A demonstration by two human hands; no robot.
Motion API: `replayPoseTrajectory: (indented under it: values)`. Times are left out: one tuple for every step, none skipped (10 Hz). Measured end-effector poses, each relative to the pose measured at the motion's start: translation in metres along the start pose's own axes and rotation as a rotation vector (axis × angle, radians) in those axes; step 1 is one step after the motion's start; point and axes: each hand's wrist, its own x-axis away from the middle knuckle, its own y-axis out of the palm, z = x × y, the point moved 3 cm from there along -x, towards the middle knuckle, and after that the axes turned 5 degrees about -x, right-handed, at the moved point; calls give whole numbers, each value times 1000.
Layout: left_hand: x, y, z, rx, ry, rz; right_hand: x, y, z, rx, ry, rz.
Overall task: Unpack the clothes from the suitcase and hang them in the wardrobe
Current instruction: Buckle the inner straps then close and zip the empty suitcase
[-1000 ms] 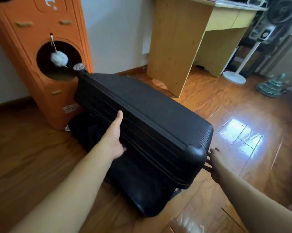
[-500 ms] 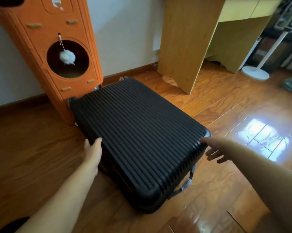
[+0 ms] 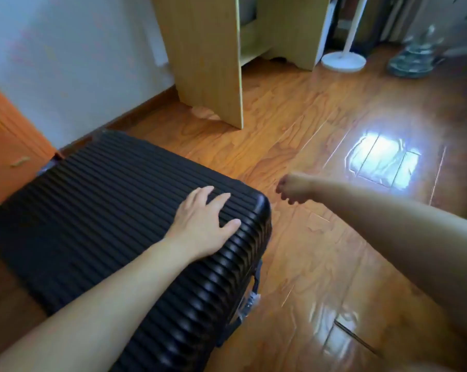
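Black ribbed suitcase (image 3: 114, 210) lies flat and closed on wooden floor (image 3: 321, 237); long axis and ribs run from near right to far left, far end beside orange cabinet (image 3: 9, 146). Left hand (image 3: 200, 224) rests on lid, fingers straight, spread. Right hand (image 3: 294, 187) hovers just beside near corner, fingers curled, holding nothing.

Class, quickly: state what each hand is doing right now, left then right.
Left hand: open, fingers flat on the closed suitcase.
Right hand: fingers curled, holding nothing visible, beside the suitcase corner.
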Motion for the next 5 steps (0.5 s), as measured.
replayPoseTrajectory:
  values:
    - [-65, 30, 40, -129, 59, -99, -23, 44, 47, -283, -39, -90]
    - [-113, 63, 55, -290, 139, -54, -32, 91, 87, -752, -70, -201]
    - [-113, 62, 59, -343, 197, -71, -25, 132, 110, -951, -152, -194]
    - [-64, 55, 57, -317, 351, -189, -23, 144, 131, -807, -175, -134]
    - [-31, 47, 39, -148, 439, -242, -30, 142, 138, -778, -146, -286]
